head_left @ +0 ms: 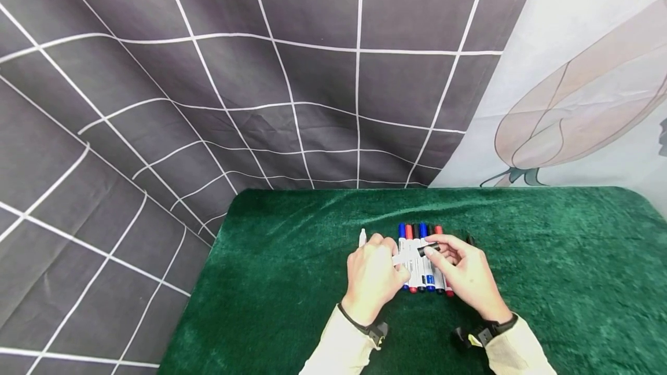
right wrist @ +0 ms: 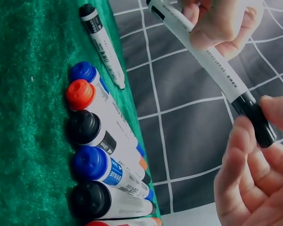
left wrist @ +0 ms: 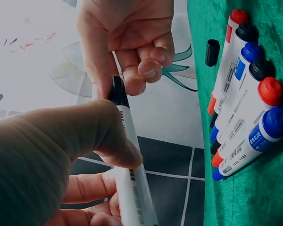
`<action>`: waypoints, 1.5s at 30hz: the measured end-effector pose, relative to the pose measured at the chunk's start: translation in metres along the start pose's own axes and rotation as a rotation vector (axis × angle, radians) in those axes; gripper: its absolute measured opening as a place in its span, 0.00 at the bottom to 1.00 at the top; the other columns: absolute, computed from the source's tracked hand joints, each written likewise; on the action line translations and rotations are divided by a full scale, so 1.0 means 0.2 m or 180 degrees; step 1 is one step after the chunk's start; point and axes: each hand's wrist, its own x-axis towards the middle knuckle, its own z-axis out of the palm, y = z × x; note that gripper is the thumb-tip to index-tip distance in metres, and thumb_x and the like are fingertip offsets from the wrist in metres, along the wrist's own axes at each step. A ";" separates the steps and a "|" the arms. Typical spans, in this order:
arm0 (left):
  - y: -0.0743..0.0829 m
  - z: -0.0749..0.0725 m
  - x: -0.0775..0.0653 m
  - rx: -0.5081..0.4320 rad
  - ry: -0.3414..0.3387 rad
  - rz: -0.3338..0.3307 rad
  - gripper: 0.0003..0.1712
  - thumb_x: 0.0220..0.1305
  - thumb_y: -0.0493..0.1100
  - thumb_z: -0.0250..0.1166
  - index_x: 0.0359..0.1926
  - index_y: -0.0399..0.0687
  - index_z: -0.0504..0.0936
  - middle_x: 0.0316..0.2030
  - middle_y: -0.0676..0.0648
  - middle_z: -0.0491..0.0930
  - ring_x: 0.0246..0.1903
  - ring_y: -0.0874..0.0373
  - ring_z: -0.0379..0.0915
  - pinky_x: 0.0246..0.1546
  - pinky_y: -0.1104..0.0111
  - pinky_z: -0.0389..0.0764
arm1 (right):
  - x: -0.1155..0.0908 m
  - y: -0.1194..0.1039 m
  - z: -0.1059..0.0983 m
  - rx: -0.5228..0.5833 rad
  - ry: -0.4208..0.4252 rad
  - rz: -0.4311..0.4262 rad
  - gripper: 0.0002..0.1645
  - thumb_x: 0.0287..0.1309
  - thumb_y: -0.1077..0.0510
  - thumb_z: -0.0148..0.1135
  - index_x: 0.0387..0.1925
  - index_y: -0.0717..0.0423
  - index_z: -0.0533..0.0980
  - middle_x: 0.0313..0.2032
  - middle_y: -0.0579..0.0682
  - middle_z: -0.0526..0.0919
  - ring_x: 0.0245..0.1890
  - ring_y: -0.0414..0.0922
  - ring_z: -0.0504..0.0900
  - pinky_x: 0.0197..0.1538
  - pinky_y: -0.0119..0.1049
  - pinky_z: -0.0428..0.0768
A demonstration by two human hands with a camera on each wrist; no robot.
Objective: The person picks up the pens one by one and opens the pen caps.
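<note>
My left hand grips the white barrel of a whiteboard marker above the table. At the marker's other end, my right hand pinches its black cap between thumb and fingers. The cap sits against the barrel in the right wrist view. Beneath the hands, several capped markers lie side by side in a row, with blue, red and black caps. To the left of the row lies a separate marker with a black end and a pale, uncapped tip. A loose black cap rests right of the row.
A green velvety cloth covers the table. Behind it hangs a grey curtain with white grid lines, which continues along the left side. A white curtain with a printed flower hangs at the back right.
</note>
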 end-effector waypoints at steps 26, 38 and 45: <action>0.01 0.04 0.02 -0.0075 0.0171 0.1064 0.12 0.61 0.48 0.68 0.43 0.49 0.86 0.35 0.54 0.84 0.30 0.61 0.82 0.33 0.72 0.80 | 0.02 -0.02 -0.05 0.1270 -0.0650 0.0773 0.21 0.73 0.56 0.57 0.52 0.74 0.75 0.33 0.54 0.87 0.31 0.40 0.85 0.39 0.32 0.82; -0.02 0.04 0.02 -0.0047 0.0058 0.1163 0.11 0.65 0.51 0.66 0.43 0.55 0.89 0.42 0.52 0.87 0.32 0.61 0.84 0.30 0.70 0.80 | 0.02 -0.07 -0.07 0.0828 -0.0896 0.0928 0.23 0.70 0.52 0.60 0.56 0.67 0.77 0.38 0.57 0.87 0.35 0.43 0.86 0.39 0.38 0.83; -0.02 0.05 0.01 0.0000 -0.0035 0.1272 0.09 0.69 0.50 0.62 0.39 0.54 0.85 0.33 0.54 0.84 0.25 0.61 0.81 0.22 0.72 0.75 | 0.01 -0.07 -0.07 0.0731 -0.0897 0.0877 0.21 0.69 0.53 0.61 0.54 0.66 0.78 0.37 0.54 0.88 0.35 0.40 0.87 0.41 0.37 0.83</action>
